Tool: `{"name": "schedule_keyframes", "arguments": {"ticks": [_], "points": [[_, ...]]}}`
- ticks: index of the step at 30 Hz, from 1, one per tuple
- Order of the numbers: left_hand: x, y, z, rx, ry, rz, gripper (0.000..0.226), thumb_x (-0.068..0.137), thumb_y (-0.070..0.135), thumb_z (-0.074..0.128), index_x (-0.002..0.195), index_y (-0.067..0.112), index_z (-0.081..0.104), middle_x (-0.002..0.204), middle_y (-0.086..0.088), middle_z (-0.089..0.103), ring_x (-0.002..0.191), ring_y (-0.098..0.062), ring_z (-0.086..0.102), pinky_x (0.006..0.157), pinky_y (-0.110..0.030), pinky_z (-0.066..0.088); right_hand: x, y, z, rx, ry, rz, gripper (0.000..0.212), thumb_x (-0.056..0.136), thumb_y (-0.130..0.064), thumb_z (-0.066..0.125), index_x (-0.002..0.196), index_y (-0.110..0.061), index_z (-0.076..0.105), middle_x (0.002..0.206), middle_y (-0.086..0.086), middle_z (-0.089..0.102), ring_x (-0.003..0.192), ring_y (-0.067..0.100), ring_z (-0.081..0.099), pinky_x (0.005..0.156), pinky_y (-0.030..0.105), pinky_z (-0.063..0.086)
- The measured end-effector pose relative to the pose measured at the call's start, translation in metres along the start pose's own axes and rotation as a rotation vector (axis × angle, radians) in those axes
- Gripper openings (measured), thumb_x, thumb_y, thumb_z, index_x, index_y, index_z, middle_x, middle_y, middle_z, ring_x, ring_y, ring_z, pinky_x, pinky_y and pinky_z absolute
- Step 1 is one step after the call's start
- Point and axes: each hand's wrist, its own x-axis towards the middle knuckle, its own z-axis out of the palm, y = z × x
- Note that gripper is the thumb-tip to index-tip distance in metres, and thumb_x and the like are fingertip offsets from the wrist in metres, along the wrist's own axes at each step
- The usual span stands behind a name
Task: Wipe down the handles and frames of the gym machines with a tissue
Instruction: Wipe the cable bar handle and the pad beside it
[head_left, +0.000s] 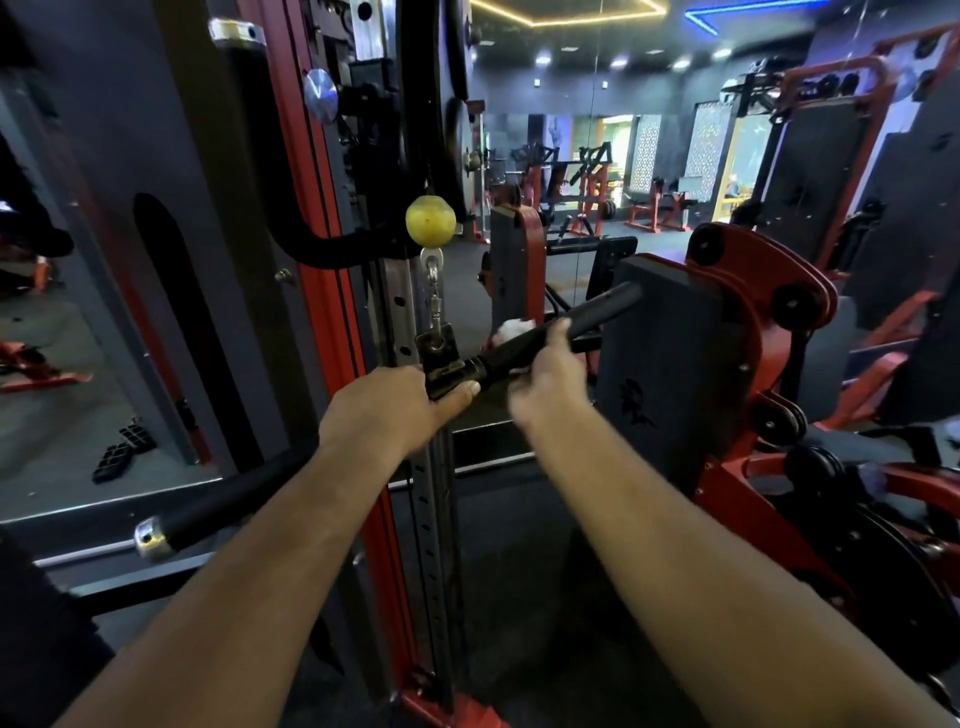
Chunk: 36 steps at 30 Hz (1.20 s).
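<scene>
here the tissue (515, 329) sits just beyond the right hand (550, 371), on the bar (587, 318).

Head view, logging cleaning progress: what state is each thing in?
Bar handle: clipped to the cable, tilted, held by both hands.
Tissue: bunched against the handle.
Left hand: grips the handle's metal end.
Right hand: wraps the black grip.
Clip: closed, hanging.

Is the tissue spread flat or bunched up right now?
Bunched: the tissue shows as a crumpled white wad behind the bar handle, under the right hand.
</scene>
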Motion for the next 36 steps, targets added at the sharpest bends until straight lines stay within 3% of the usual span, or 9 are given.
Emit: {"name": "schedule_keyframes", "arguments": {"ticks": [5, 12, 16, 18, 20, 26, 29, 33, 36], "points": [[0.001, 0.001, 0.003, -0.03, -0.002, -0.006, 0.07, 0.084, 0.091, 0.031, 0.086, 0.027, 0.058, 0.071, 0.002, 0.066, 0.062, -0.016, 0.065, 0.062, -0.036, 0.059, -0.004, -0.001, -0.006, -0.178, -0.038, -0.059, 0.047, 0.099, -0.055, 0.055, 0.12, -0.015, 0.067, 0.097, 0.003, 0.075, 0.089, 0.017, 0.068, 0.091, 0.034, 0.053], [0.003, -0.008, 0.001, 0.033, 0.027, 0.008, 0.067, 0.085, 0.09, 0.031, 0.089, 0.029, 0.059, 0.073, 0.003, 0.063, 0.063, -0.014, 0.061, 0.054, -0.03, 0.044, -0.038, 0.024, -0.043, -0.456, -0.248, -0.076, 0.022, 0.107, -0.017, 0.051, 0.098, -0.009, 0.069, 0.095, 0.01, 0.074, 0.09, 0.022, 0.071, 0.081, 0.033, 0.059], [0.003, -0.007, 0.003, 0.028, 0.03, 0.012, 0.067, 0.085, 0.09, 0.03, 0.087, 0.027, 0.055, 0.073, 0.002, 0.063, 0.063, -0.016, 0.061, 0.054, -0.03, 0.047, -0.034, 0.008, -0.057, -0.791, -0.251, -0.648, 0.019, 0.106, -0.016, 0.051, 0.109, -0.008, 0.069, 0.092, 0.003, 0.07, 0.081, 0.011, 0.063, 0.076, 0.028, 0.053], [0.002, -0.005, 0.001, 0.004, 0.015, 0.009, 0.065, 0.084, 0.091, 0.03, 0.084, 0.03, 0.053, 0.072, 0.002, 0.064, 0.062, -0.016, 0.062, 0.053, -0.03, 0.046, -0.019, -0.002, -0.06, -1.115, -0.29, -1.093, 0.033, 0.105, -0.012, 0.048, 0.135, -0.014, 0.061, 0.126, -0.008, 0.065, 0.11, 0.005, 0.062, 0.096, 0.027, 0.052], [0.001, -0.003, -0.002, -0.003, 0.004, 0.018, 0.064, 0.085, 0.09, 0.031, 0.08, 0.03, 0.051, 0.072, 0.002, 0.063, 0.062, -0.016, 0.062, 0.052, -0.029, 0.044, 0.008, -0.01, -0.057, -1.465, -0.427, -1.349, 0.046, 0.103, -0.011, 0.042, 0.148, -0.016, 0.051, 0.154, -0.004, 0.047, 0.145, 0.014, 0.041, 0.123, 0.044, 0.03], [0.001, -0.002, -0.004, 0.054, 0.011, 0.018, 0.064, 0.085, 0.089, 0.033, 0.083, 0.028, 0.054, 0.071, 0.003, 0.063, 0.061, -0.016, 0.062, 0.053, -0.03, 0.045, 0.034, -0.018, -0.045, -1.993, -0.644, -1.298, 0.05, 0.1, -0.044, 0.032, 0.131, -0.02, 0.063, 0.13, 0.001, 0.063, 0.131, 0.02, 0.053, 0.124, 0.061, 0.007], [-0.001, -0.002, -0.005, 0.048, -0.013, 0.031, 0.066, 0.085, 0.09, 0.031, 0.085, 0.028, 0.054, 0.072, 0.002, 0.064, 0.062, -0.016, 0.063, 0.055, -0.031, 0.05, 0.042, -0.041, -0.038, -2.198, -0.543, -1.242, 0.07, 0.1, -0.069, 0.01, 0.124, -0.03, 0.063, 0.127, -0.004, 0.064, 0.131, 0.018, 0.053, 0.124, 0.06, 0.006], [-0.003, 0.001, -0.008, 0.056, -0.03, 0.041, 0.066, 0.084, 0.091, 0.029, 0.084, 0.029, 0.052, 0.073, 0.002, 0.064, 0.063, -0.016, 0.064, 0.06, -0.033, 0.056, 0.065, -0.081, -0.046, -2.212, -0.279, -1.096, 0.079, 0.095, -0.074, -0.001, 0.112, -0.033, 0.065, 0.115, -0.007, 0.065, 0.123, 0.021, 0.058, 0.123, 0.063, 0.005], [0.0, 0.003, -0.008, 0.079, -0.028, 0.042, 0.067, 0.083, 0.092, 0.029, 0.083, 0.029, 0.053, 0.074, 0.002, 0.064, 0.064, -0.016, 0.064, 0.061, -0.033, 0.056, 0.055, -0.061, -0.051, -2.145, -0.383, -1.105, 0.081, 0.095, -0.075, 0.001, 0.121, -0.029, 0.063, 0.124, -0.005, 0.063, 0.128, 0.019, 0.055, 0.123, 0.064, 0.002]]}}
